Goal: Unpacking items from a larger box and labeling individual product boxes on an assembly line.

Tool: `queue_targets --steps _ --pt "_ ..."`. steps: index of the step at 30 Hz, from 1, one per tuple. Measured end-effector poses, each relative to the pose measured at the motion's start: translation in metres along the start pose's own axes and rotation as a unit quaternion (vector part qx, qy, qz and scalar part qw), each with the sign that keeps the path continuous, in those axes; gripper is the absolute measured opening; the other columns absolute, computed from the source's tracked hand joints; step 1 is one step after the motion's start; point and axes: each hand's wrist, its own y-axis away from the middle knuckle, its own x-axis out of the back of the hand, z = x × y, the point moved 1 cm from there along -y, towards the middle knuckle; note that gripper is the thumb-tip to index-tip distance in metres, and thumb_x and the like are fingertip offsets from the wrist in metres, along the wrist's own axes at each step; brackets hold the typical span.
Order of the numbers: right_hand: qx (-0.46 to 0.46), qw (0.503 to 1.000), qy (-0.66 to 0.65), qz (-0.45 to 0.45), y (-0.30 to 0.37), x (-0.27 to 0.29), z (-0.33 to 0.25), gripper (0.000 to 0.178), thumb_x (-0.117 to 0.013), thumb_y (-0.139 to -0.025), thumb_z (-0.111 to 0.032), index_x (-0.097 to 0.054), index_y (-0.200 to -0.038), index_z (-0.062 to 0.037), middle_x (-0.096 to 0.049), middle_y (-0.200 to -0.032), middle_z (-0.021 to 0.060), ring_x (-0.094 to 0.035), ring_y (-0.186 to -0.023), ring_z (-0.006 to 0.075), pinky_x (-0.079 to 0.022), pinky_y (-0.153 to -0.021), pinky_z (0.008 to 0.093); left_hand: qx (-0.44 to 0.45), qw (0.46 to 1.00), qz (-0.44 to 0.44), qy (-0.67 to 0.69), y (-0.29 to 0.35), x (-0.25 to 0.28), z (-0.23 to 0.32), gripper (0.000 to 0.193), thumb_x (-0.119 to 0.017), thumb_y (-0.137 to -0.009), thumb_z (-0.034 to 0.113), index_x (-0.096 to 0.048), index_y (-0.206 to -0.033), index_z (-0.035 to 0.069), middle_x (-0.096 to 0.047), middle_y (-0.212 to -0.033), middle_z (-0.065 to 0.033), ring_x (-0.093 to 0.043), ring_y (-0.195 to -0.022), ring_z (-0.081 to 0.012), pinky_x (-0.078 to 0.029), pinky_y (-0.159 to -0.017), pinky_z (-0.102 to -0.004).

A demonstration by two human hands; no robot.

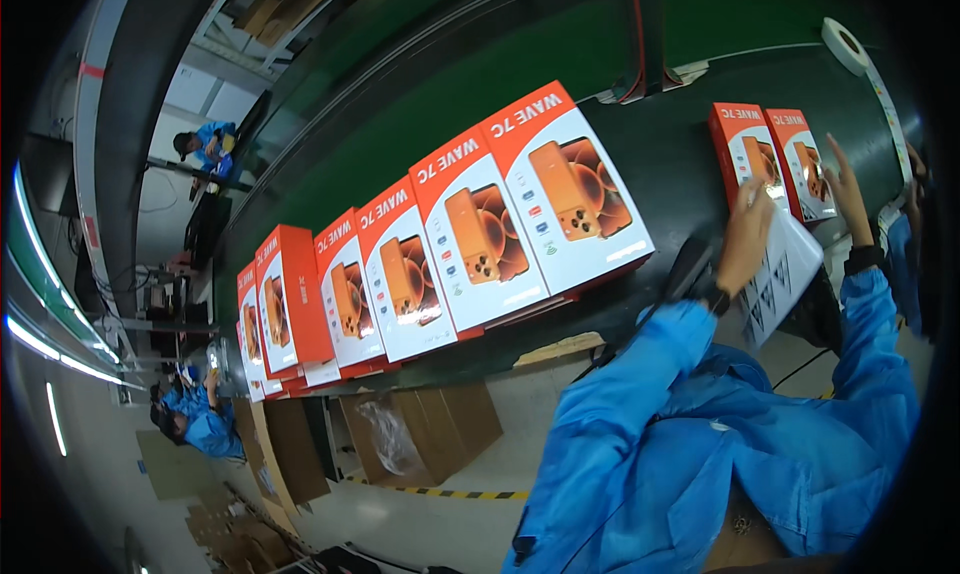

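My left hand [746,242], in a blue sleeve, has its fingers curled at the top of a glossy white sheet [790,269] marked with dark triangles. Its fingertips reach the lower front of an orange and white phone box [745,124]. A second phone box [795,139] of the same kind lies against the first, on its right. Beside that box, my right hand [847,192] is held with its fingers apart and nothing visible in it. What the left palm covers is hidden.
Several stacked phone boxes [470,214] run along the dark green bench to the left. A white tape roll [846,47] lies at the far right. A post [648,44] rises behind. Below the bench are an open carton [440,429] and co-workers [205,424] further left.
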Motion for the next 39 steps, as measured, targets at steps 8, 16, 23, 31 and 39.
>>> queue_targets --steps 8,16,23,31,39 --pt "0.030 0.930 -0.283 -0.231 -0.017 -0.107 -0.221 0.036 -0.041 -0.086 -0.020 -0.039 -0.118 -0.0044 -0.040 -0.121 0.0070 -0.042 -0.108 0.0170 -0.032 -0.090 0.0286 -0.050 0.963 0.264 -0.012 0.133 0.181 0.103 0.032 -0.030 -0.089 0.031 -0.044 -0.077 0.005 -0.051 -0.076 -0.0108 -0.047 -0.066 -0.0166 -0.040 -0.066 -0.0302" --pt "-0.170 0.601 -0.636 -0.453 -0.067 -0.256 -0.247 0.045 -0.040 -0.086 -0.030 -0.032 -0.124 -0.0065 -0.039 -0.121 0.0105 -0.038 -0.112 0.0162 -0.033 -0.092 0.0309 0.134 0.834 0.508 -0.167 0.225 0.254 0.026 0.045 -0.025 -0.090 0.031 -0.033 -0.119 -0.002 -0.041 -0.117 -0.0175 -0.041 -0.105 -0.0207 -0.033 -0.087 -0.0292" --pt "-0.144 0.673 -0.492 -0.533 -0.137 -0.251 -0.225 0.047 -0.040 -0.086 -0.031 -0.031 -0.124 -0.0061 -0.038 -0.122 0.0111 -0.038 -0.112 0.0169 -0.033 -0.092 0.0312 0.164 0.793 0.586 0.036 0.204 0.247 0.011 0.040 -0.024 -0.091 0.025 -0.028 -0.121 -0.002 -0.035 -0.122 -0.0163 -0.035 -0.113 -0.0228 -0.030 -0.093 -0.0340" --pt "-0.130 0.667 -0.395 -0.618 -0.204 -0.268 -0.199 0.048 -0.040 -0.086 -0.032 -0.030 -0.125 -0.0058 -0.038 -0.123 0.0119 -0.038 -0.113 0.0177 -0.032 -0.093 0.0316 0.210 0.726 0.655 -0.024 0.207 0.238 -0.009 0.032 -0.031 -0.090 0.021 -0.042 -0.106 -0.004 -0.050 -0.097 -0.0110 -0.048 -0.088 -0.0157 -0.038 -0.078 -0.0273" --pt "-0.128 0.621 -0.354 -0.688 -0.230 -0.275 -0.193 0.050 -0.040 -0.086 -0.033 -0.028 -0.126 -0.0054 -0.037 -0.124 0.0126 -0.038 -0.113 0.0185 -0.032 -0.093 0.0320 0.255 0.712 0.654 0.010 0.209 0.199 -0.052 0.031 -0.034 -0.088 0.024 -0.044 -0.100 -0.002 -0.051 -0.095 -0.0115 -0.050 -0.084 -0.0162 -0.040 -0.073 -0.0280"
